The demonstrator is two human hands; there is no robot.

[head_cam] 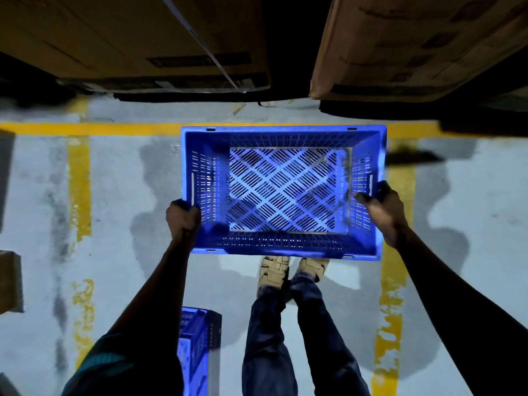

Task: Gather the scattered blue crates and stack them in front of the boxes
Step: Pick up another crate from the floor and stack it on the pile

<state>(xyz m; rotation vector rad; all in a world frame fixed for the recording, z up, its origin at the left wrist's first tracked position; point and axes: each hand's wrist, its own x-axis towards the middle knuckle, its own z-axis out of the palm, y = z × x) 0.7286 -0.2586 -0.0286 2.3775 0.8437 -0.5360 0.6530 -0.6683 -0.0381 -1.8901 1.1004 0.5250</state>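
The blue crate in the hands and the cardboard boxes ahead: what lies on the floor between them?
In the head view, only grey floor with a yellow painted line lies between the held blue crate and the cardboard boxes; no other crate stands there.

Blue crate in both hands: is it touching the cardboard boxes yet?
Apart. The head view shows bare floor and the yellow floor line between the blue crate and the cardboard boxes; left hand and right hand grip its sides.
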